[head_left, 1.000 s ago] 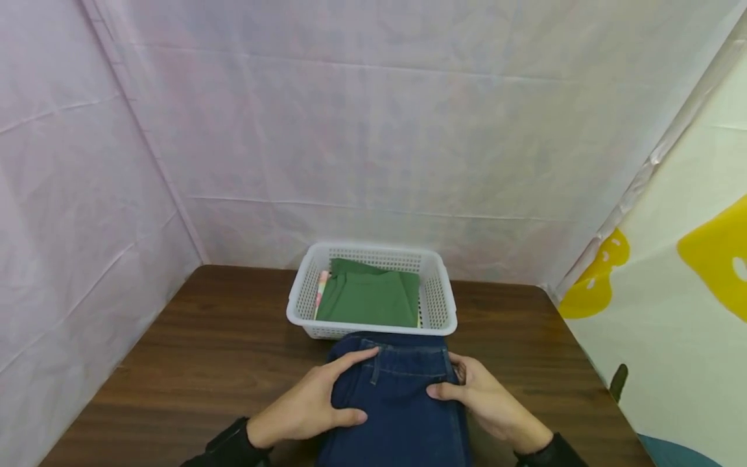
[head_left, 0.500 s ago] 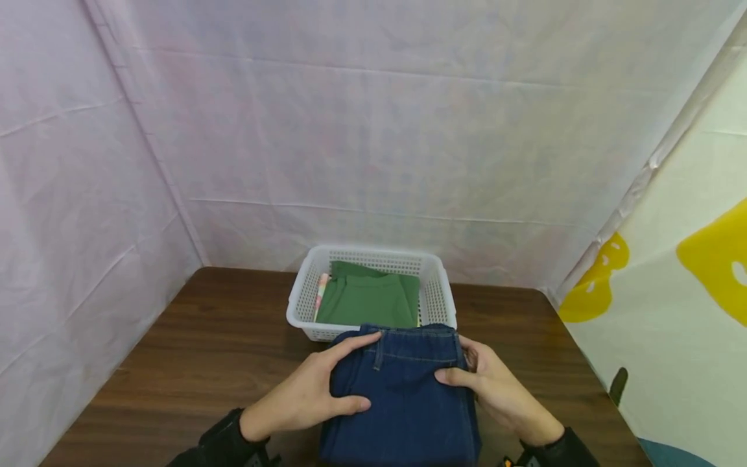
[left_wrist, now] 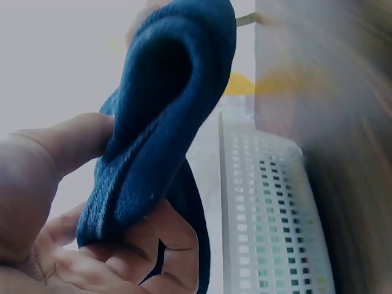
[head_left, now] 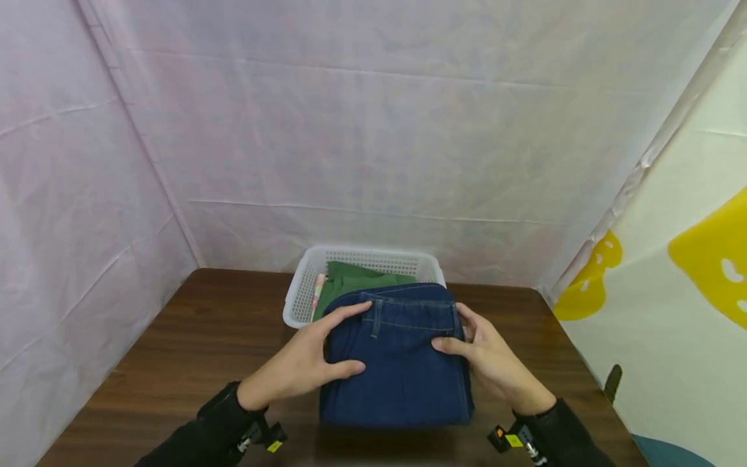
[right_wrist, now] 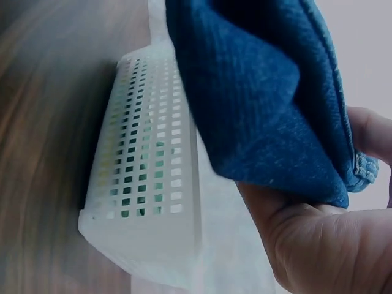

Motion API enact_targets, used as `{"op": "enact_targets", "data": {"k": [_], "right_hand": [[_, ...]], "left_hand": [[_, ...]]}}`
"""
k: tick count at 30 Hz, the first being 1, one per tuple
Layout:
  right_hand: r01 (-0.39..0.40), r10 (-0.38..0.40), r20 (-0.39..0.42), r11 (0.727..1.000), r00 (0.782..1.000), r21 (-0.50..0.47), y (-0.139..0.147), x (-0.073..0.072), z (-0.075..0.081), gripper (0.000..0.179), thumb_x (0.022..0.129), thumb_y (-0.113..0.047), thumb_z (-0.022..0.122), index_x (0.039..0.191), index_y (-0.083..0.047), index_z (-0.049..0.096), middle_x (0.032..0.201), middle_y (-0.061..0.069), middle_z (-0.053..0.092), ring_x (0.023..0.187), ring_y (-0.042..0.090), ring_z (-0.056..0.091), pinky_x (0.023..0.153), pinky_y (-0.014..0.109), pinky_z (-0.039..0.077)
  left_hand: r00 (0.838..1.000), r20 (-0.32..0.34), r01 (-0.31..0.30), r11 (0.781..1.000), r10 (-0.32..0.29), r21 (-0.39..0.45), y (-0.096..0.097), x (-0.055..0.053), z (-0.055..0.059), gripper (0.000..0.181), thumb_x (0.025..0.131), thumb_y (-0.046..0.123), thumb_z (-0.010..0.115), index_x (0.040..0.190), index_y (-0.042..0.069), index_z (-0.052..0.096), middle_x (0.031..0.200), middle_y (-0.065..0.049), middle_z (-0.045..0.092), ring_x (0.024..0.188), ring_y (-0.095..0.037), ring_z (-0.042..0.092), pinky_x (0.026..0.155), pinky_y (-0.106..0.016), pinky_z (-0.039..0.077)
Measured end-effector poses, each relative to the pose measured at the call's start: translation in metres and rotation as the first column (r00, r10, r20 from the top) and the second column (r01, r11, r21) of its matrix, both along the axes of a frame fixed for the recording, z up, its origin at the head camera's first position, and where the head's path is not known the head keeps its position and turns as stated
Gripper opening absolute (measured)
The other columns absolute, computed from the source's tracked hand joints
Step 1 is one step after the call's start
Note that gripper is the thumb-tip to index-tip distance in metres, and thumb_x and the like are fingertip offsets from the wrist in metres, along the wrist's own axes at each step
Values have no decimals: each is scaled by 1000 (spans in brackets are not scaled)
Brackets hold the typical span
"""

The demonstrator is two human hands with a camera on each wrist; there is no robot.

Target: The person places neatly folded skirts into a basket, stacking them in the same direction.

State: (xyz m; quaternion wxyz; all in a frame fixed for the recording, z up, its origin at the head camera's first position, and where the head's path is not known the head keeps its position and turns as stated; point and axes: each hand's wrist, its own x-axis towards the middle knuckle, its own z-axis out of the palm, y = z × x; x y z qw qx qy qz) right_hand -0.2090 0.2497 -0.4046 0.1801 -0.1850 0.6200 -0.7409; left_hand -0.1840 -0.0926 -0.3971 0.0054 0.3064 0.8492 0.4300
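Note:
A folded pair of dark blue jeans (head_left: 403, 370) is held up between my two hands, clear of the table, its far edge overlapping the basket's near side in the head view. My left hand (head_left: 309, 357) grips the left side, thumb on top; in the left wrist view its fingers (left_wrist: 174, 245) curl under the folded denim. On the right side, my right hand (head_left: 496, 360) pinches the jeans, thumb above and fingers beneath. Behind them stands a white plastic basket (head_left: 299, 295) holding a folded green garment (head_left: 362, 279) and a pink-and-white patterned cloth (head_left: 318, 288).
The brown wooden table (head_left: 192, 350) extends to both sides of the basket. White sheeting (head_left: 362, 143) hangs behind the table's back edge. A sheet with yellow shapes (head_left: 589, 279) borders the right side.
Both hands have lifted the folded jeans off the table and moved them forward, toward the basket. The jeans now cover the basket's front rim and part of the green garment.

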Motion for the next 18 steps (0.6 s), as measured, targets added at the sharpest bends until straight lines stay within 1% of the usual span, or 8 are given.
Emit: {"op": "enact_targets", "data": {"k": [2, 5, 7, 9, 11, 14, 16, 18], "right_hand": [[18, -18, -2, 1000, 1000, 4, -1, -4, 2, 80, 93, -1, 72, 156, -17, 26, 147, 18, 49, 127, 39, 53, 97, 51, 50], [41, -41, -11, 999, 999, 2, -4, -12, 5, 82, 92, -1, 72, 157, -18, 27, 146, 17, 50, 126, 39, 54, 96, 52, 50], [56, -56, -9, 998, 998, 5, -7, -16, 8, 82, 92, -2, 73, 157, -19, 27, 146, 16, 50, 125, 38, 54, 96, 51, 50], [66, -66, -2, 998, 998, 5, -9, -21, 10, 81, 92, -2, 73, 157, -20, 28, 146, 16, 50, 125, 38, 55, 95, 52, 51], [73, -73, 20, 997, 997, 7, -11, -24, 11, 82, 92, -2, 73, 158, -20, 27, 146, 16, 49, 125, 37, 55, 96, 51, 50], [87, -87, 59, 996, 994, 16, -14, -31, 13, 87, 92, -3, 73, 160, -22, 21, 148, 13, 48, 126, 35, 54, 97, 50, 50], [95, -96, 86, 995, 992, 12, -16, -37, 16, 90, 92, -2, 73, 161, -23, 18, 148, 12, 47, 126, 35, 54, 98, 50, 50], [100, -101, 100, 995, 990, 18, -17, -43, 19, 90, 93, -2, 72, 161, -25, 17, 149, 10, 46, 126, 34, 54, 98, 49, 49]], "left_hand": [[1000, 10, -25, 1000, 25, 10, -1, -4, 2, 85, 89, 44, 77, 157, 44, 26, 156, 17, 29, 85, -9, 65, 67, -32, 52], [998, -4, -62, 998, 63, 29, -3, -10, 4, 85, 89, 39, 78, 157, 43, 27, 157, 13, 29, 79, -11, 66, 65, -30, 53], [996, -16, -82, 996, 83, 45, -3, -14, 5, 85, 89, 36, 79, 157, 41, 28, 159, 10, 28, 108, -13, 63, 81, -35, 55], [994, -33, -103, 994, 104, 48, -3, -18, 5, 85, 88, 33, 80, 157, 40, 29, 162, 7, 24, 134, -19, 46, 96, -42, 51], [992, -33, -119, 992, 121, 43, -3, -21, 6, 84, 89, 32, 80, 156, 39, 30, 165, 2, 15, 146, -27, 28, 101, -48, 48], [988, -47, -145, 989, 147, 30, -5, -28, 9, 82, 89, 32, 80, 155, 38, 32, 167, -4, 8, 151, -31, 7, 103, -52, 45], [984, -76, -161, 987, 162, 20, -6, -35, 12, 79, 89, 32, 80, 154, 37, 35, 165, -7, 14, 151, -31, 11, 104, -53, 44], [981, -101, -166, 986, 167, 19, -7, -43, 15, 77, 89, 31, 80, 153, 35, 38, 162, -4, 25, 146, -29, 26, 102, -51, 46]]}}
